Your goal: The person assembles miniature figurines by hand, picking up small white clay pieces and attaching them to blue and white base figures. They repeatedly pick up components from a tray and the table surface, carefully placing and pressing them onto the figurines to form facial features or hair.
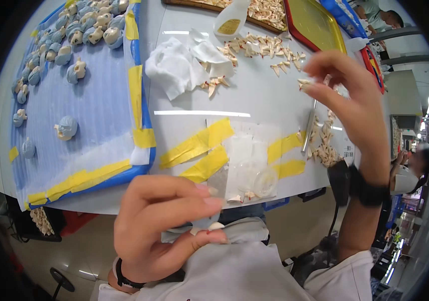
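Note:
Near the table's front edge, my left hand (159, 220) is closed around a small blue-and-cream figurine head (207, 220), mostly hidden by the fingers. Pale pointed bits with a red spot show at its lower side, by my thumb. Over the table's right side, my right hand (352, 95) is raised and slightly blurred, its thumb and forefinger apart. A small cream pointed piece (303, 83) shows right by the thumb tip; whether they touch, I cannot tell. More such red-tipped pieces (262, 47) lie scattered beyond, and a heap of them (325, 150) sits below my right hand.
At left, a blue tray (147, 100) edged with yellow tape holds many figurine heads (76, 70). White cloths (174, 67), a white bottle (232, 20) and a yellow tray with red rim (315, 22) stand farther back. A metal rod (309, 128) and taped clear dish (265, 181) lie nearer.

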A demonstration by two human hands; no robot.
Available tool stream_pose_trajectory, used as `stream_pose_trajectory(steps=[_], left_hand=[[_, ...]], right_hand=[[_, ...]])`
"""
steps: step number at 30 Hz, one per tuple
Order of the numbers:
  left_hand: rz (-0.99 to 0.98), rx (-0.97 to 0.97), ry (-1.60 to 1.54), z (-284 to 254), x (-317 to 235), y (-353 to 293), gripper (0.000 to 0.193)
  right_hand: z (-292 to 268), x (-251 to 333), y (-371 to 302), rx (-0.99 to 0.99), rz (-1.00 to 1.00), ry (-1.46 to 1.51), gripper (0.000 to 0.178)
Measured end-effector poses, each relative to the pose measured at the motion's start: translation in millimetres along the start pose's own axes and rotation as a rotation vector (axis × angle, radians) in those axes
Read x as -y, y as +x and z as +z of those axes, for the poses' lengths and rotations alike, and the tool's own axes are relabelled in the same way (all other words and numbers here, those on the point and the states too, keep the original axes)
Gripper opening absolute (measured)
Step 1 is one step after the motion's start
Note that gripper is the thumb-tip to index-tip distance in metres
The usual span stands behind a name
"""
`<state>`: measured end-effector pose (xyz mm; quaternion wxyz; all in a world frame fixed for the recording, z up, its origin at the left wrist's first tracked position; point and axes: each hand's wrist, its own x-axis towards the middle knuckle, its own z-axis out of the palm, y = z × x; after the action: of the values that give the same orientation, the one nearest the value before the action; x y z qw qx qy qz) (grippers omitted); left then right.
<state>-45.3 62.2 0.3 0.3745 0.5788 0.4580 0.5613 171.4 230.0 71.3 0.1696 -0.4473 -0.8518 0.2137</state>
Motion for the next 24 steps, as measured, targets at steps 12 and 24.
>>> stream_pose_trajectory(steps=[12,24], left_hand=[[-0.062,0.016,-0.055,-4.3,0.1,4.6,0.034],[-0.122,0.045,-0.133,0.9,3.6,-7.0,0.042]], right_hand=[[-0.3,0.8,9.1,-0.001,-0.132,-0.209,0.014],[28.0,25.3,-150.8,-0.556,0.327,-0.115,0.008]])
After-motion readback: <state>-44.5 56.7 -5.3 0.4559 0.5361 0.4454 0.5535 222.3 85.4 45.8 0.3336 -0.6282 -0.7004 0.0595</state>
